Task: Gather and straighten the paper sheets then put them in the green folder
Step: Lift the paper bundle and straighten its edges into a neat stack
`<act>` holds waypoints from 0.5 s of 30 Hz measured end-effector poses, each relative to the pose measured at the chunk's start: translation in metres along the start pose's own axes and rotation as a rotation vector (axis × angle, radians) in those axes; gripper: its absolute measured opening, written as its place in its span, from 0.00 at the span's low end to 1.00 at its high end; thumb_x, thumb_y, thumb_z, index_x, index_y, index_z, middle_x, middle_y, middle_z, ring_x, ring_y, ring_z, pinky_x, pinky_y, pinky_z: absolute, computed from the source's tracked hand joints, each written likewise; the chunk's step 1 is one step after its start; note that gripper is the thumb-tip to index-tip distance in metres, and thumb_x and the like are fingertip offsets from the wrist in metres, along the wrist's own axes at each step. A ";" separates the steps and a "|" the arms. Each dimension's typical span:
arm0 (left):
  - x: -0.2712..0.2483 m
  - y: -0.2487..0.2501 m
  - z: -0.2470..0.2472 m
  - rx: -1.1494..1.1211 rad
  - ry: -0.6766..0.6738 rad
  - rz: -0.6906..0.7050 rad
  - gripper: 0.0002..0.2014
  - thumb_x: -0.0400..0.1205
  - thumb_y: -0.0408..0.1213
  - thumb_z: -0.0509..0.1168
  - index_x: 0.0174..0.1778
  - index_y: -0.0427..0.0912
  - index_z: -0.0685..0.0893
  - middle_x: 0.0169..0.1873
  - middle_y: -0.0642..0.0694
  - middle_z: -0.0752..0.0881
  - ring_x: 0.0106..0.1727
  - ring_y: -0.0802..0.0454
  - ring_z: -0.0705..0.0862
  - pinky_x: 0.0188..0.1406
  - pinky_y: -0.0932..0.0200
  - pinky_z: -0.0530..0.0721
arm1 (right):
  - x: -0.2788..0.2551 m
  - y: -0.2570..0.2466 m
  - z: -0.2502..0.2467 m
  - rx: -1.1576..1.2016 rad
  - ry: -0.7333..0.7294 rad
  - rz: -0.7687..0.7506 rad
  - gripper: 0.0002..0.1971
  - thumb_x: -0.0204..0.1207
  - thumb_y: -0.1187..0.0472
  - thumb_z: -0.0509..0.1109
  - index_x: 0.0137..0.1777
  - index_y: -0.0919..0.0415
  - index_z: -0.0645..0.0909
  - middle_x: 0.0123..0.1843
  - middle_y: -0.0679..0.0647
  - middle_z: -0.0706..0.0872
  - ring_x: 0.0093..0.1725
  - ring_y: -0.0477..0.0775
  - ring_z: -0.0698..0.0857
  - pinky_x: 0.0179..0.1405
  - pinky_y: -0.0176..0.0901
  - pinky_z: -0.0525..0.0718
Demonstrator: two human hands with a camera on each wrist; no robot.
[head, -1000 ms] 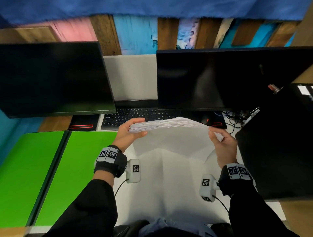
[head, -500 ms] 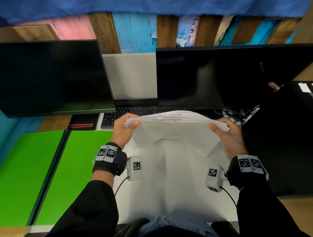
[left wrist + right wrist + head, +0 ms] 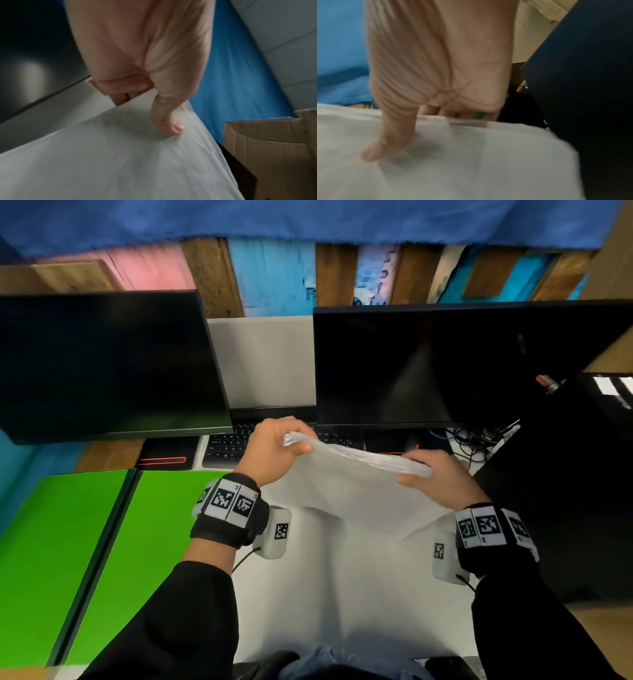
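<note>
I hold a stack of white paper sheets point(image 3: 352, 474) upright above the white desk, its top edge slanting down to the right. My left hand point(image 3: 274, 450) grips the upper left corner, thumb on the near face point(image 3: 169, 127) and fingers behind. My right hand point(image 3: 442, 481) pinches the right end, thumb pressed on the near sheet point(image 3: 388, 146). The green folder point(image 3: 102, 559) lies open and flat on the desk at the left, apart from the sheets. The sheets' lower edge hangs near the desk surface.
Two dark monitors point(image 3: 102, 364) point(image 3: 445, 364) stand behind, with a keyboard point(image 3: 229, 445) under them. A black box point(image 3: 575, 491) fills the right side, cables point(image 3: 472, 440) beside it. A cardboard box point(image 3: 274, 148) shows in the left wrist view.
The stack has tilted: my left hand rose and moved toward the monitors, my right hand dropped a little, so the top edge now slopes down to the right.
</note>
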State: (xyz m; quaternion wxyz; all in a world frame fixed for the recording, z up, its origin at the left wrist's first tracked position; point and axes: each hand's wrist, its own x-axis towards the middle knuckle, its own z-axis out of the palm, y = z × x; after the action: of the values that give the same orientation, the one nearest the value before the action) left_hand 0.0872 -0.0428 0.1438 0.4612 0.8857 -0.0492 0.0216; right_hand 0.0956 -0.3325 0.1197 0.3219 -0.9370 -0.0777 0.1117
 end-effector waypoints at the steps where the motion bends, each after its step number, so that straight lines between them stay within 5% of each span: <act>1: 0.002 0.009 -0.001 0.016 -0.037 0.024 0.07 0.74 0.31 0.71 0.39 0.50 0.89 0.39 0.54 0.88 0.45 0.53 0.86 0.52 0.57 0.82 | 0.001 -0.007 0.001 0.064 -0.011 -0.056 0.07 0.72 0.54 0.75 0.47 0.40 0.84 0.42 0.45 0.90 0.48 0.50 0.86 0.58 0.49 0.78; 5: 0.008 0.035 -0.004 -0.026 -0.028 0.061 0.06 0.75 0.34 0.72 0.43 0.49 0.89 0.41 0.53 0.90 0.46 0.58 0.87 0.53 0.62 0.83 | 0.007 -0.022 0.011 0.177 0.087 -0.176 0.05 0.77 0.57 0.71 0.47 0.47 0.88 0.39 0.49 0.91 0.45 0.52 0.88 0.52 0.49 0.84; 9: 0.010 0.029 -0.018 -0.120 0.041 0.022 0.12 0.71 0.39 0.77 0.49 0.44 0.88 0.45 0.48 0.91 0.47 0.53 0.90 0.51 0.58 0.86 | 0.003 -0.019 0.014 0.357 0.199 -0.213 0.08 0.79 0.62 0.68 0.49 0.52 0.89 0.42 0.47 0.92 0.45 0.45 0.89 0.50 0.41 0.85; 15: 0.001 -0.013 -0.034 -0.104 0.188 -0.121 0.07 0.69 0.40 0.78 0.30 0.49 0.85 0.27 0.54 0.84 0.29 0.63 0.80 0.31 0.69 0.78 | 0.000 -0.007 0.006 0.700 0.297 -0.115 0.11 0.82 0.65 0.65 0.49 0.52 0.88 0.40 0.46 0.90 0.42 0.44 0.86 0.43 0.35 0.83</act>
State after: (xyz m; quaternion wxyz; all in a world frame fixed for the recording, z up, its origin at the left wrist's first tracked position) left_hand 0.0898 -0.0076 0.1527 0.5097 0.8559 0.0468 0.0741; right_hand 0.0931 -0.3236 0.1193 0.6356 -0.7706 -0.0400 -0.0238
